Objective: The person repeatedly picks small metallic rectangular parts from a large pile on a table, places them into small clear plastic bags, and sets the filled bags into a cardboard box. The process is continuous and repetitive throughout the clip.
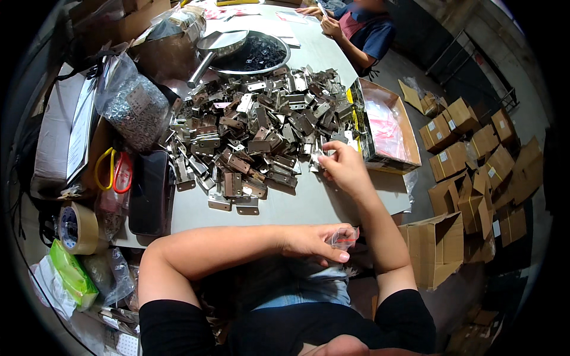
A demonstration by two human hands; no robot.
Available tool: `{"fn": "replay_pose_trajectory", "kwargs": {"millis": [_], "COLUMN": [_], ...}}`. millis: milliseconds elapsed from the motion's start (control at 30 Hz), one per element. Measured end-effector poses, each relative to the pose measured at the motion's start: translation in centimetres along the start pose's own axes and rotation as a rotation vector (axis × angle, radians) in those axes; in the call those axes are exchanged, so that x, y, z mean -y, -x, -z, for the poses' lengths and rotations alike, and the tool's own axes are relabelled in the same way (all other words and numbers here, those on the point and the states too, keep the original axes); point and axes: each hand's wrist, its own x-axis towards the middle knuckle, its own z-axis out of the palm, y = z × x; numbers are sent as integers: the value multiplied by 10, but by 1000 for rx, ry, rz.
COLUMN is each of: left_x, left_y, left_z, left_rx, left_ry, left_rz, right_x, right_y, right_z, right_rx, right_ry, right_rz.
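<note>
My left hand [312, 242] is closed around a small clear zip bag [344, 238] with a red line near its mouth, close to my body at the table's front edge. At the right side of a large heap of bent metal brackets [255, 136], my right hand [345, 169] pinches a shiny metal bracket [316, 162]. The brackets have punched holes and lie jumbled over the middle of the table.
Behind the heap stands a metal bowl [284, 58] of dark parts with a metal scoop [222, 43]. An open carton [409, 155] of bags sits right; a bag of screws [135, 110], tape roll [76, 227] and black case [148, 193] left. A co-worker [371, 32] sits far right.
</note>
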Motion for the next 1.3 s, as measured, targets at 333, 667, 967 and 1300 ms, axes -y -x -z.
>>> {"fn": "replay_pose_trajectory", "kwargs": {"millis": [333, 667, 967, 1300], "left_x": [4, -2, -8, -1], "left_y": [-2, 3, 2, 1], "left_z": [1, 0, -1, 2], "left_rx": [37, 18, -46, -25], "left_ry": [-81, -2, 106, 93], "left_rz": [-20, 40, 104, 38], "right_x": [-10, 8, 9, 47], "right_y": [4, 13, 73, 90], "right_z": [-12, 10, 65, 66], "right_rx": [-53, 381, 419, 654], "right_ry": [515, 456, -319, 221], "right_rz": [383, 359, 158, 552]}}
